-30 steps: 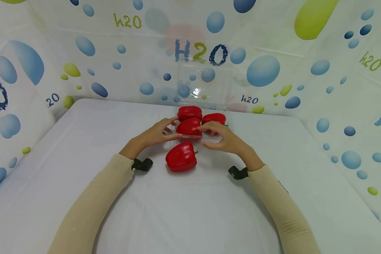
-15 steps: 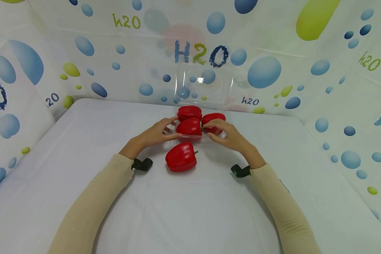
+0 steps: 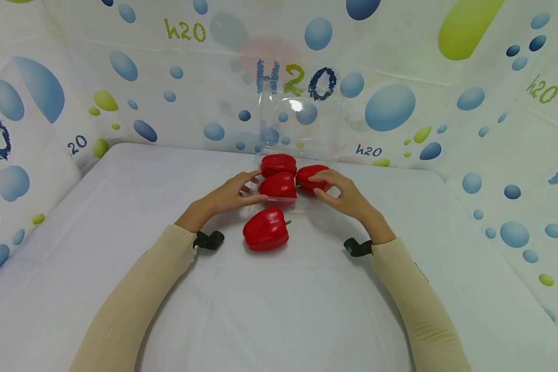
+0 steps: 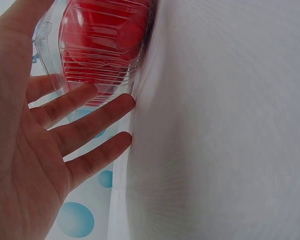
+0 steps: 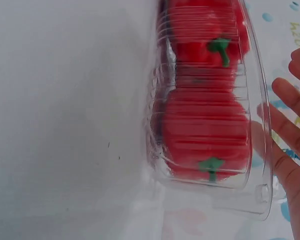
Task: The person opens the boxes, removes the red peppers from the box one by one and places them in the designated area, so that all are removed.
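A clear plastic clamshell container (image 3: 279,200) stands towards the back of the table, its lid (image 3: 302,126) raised. Inside are three red bell peppers: back left (image 3: 278,164), front left (image 3: 276,185) and right (image 3: 305,175). Another red bell pepper (image 3: 265,230) lies on the cloth in front. My left hand (image 3: 232,194) is at the container's left side, thumb by the front corner; in the left wrist view its fingers (image 4: 97,118) are spread and fairly straight. My right hand (image 3: 346,195) reaches over the right-hand pepper, fingers loosely bent. The right wrist view shows it beyond the ribbed wall (image 5: 205,130), apparently without a grip.
A white cloth (image 3: 279,310) covers the table. Close behind the container hangs a white curtain (image 3: 167,119) with blue and green drops, and the raised lid stands before it. Black wrist cameras (image 3: 209,241) sit at both cuffs.
My right hand has shifted from the front left pepper to the right, over the right-hand pepper. The front left pepper's stem has come into view. My left hand has stayed put.
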`<state>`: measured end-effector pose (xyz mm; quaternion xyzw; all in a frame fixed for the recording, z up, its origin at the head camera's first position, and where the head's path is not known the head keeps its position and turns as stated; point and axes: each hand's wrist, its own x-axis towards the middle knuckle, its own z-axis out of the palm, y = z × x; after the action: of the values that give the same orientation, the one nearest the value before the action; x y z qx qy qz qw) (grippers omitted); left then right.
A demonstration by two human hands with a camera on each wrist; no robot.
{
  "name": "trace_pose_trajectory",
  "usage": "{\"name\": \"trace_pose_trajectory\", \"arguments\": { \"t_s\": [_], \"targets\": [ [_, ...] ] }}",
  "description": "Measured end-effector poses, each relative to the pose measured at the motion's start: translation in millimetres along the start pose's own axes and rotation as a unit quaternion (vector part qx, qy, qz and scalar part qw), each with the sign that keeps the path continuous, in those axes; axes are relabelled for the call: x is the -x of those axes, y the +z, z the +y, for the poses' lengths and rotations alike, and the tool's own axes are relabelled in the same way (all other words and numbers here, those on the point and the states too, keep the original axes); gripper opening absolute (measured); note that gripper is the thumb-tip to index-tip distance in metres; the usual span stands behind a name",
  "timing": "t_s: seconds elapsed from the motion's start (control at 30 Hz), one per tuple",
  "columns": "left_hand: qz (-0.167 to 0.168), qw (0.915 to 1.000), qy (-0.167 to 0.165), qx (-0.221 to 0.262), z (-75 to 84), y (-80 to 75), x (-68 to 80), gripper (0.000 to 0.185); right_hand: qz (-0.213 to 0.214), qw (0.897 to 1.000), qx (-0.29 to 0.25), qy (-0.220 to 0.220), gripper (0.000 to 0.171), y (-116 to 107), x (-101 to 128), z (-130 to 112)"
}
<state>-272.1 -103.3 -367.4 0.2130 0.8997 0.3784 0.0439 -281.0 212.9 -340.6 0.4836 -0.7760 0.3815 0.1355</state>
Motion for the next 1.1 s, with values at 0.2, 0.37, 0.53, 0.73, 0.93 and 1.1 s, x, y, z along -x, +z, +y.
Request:
{"name": "trace_pose_trajectory", "arguments": {
  "t_s": [0.2,0.37,0.53,0.73,0.93,1.1],
  "targets": [
    [0.0,1.0,-0.004,-0.001,0.1,0.0,-0.5,0.087,0.019,0.999,0.021,0.024,0.032,-6,-1,-22],
    [0.001,1.0,-0.002,-0.002,-0.4,0.3,-0.5,0.087,0.026,0.998,0.023,0.045,0.031,-6,1,-18],
    [0.002,1.0,-0.002,0.0,0.4,0.3,0.5,0.087,0.032,0.998,0.034,0.052,0.032,0,7,8],
    [-0.001,1.0,-0.001,-0.002,1.0,0.4,-0.1,0.087,0.042,0.996,0.029,0.074,0.034,4,12,35],
    [-0.001,1.0,-0.003,-0.001,0.5,0.9,0.0,0.087,0.043,0.995,0.024,0.091,0.038,4,14,40],
    [-0.001,1.0,-0.006,0.0,0.8,1.5,0.8,0.087,0.023,0.993,0.035,0.109,0.046,6,14,41]
  ]
}}
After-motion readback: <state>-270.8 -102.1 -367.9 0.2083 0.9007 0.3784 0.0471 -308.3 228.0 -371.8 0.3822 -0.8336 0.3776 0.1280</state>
